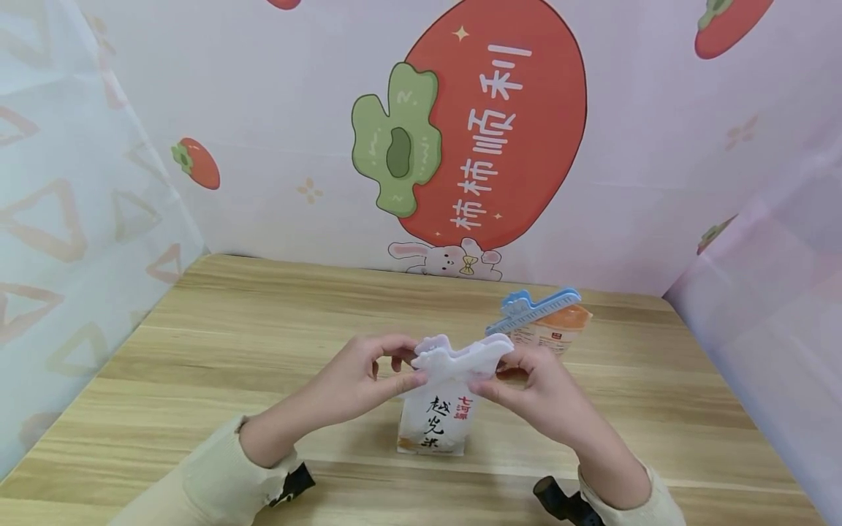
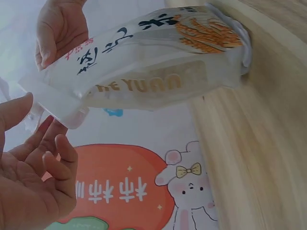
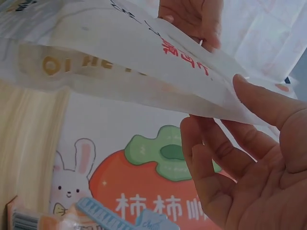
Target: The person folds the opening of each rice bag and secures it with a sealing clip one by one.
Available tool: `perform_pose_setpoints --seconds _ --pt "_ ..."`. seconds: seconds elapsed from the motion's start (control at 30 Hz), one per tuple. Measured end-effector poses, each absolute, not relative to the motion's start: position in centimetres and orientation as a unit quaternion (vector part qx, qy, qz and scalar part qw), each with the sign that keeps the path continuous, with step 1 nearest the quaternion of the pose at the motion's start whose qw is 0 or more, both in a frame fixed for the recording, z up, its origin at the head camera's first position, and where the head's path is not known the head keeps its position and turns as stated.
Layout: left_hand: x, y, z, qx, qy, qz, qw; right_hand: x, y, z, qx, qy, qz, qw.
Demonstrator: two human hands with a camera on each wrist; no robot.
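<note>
A white rice bag (image 1: 430, 420) with black and red characters stands on the table in front of the person. At its top edge is a pale, whitish-lilac bag clip (image 1: 463, 358), also visible in the left wrist view as a translucent white clip (image 2: 60, 106). My left hand (image 1: 375, 372) pinches the clip's left end, thumb in front and fingers behind. On the other side, my right hand (image 1: 536, 383) pinches the bag's upper right corner by the clip. The right wrist view shows that hand's thumb (image 3: 261, 98) on the bag's front, fingers underneath.
Behind the right hand stands an orange and white bag (image 1: 546, 336) with a blue bag clip (image 1: 533, 308) across its top. The wooden table (image 1: 263, 314) ends at a printed backdrop (image 1: 283, 212), with fabric side walls at left and right.
</note>
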State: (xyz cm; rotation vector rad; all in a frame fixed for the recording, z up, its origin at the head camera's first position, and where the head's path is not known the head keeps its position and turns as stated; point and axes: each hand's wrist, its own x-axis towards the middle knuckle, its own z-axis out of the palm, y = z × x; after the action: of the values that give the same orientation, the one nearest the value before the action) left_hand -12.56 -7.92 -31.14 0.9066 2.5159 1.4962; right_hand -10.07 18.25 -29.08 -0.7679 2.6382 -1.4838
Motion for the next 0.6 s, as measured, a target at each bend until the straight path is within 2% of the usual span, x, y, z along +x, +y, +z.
perform_pose_setpoints --seconds 0.6 --pt "-12.5 -10.3 -34.3 0.293 0.862 0.401 0.098 -10.7 20.0 -32.1 -0.216 0.869 -0.441 0.06"
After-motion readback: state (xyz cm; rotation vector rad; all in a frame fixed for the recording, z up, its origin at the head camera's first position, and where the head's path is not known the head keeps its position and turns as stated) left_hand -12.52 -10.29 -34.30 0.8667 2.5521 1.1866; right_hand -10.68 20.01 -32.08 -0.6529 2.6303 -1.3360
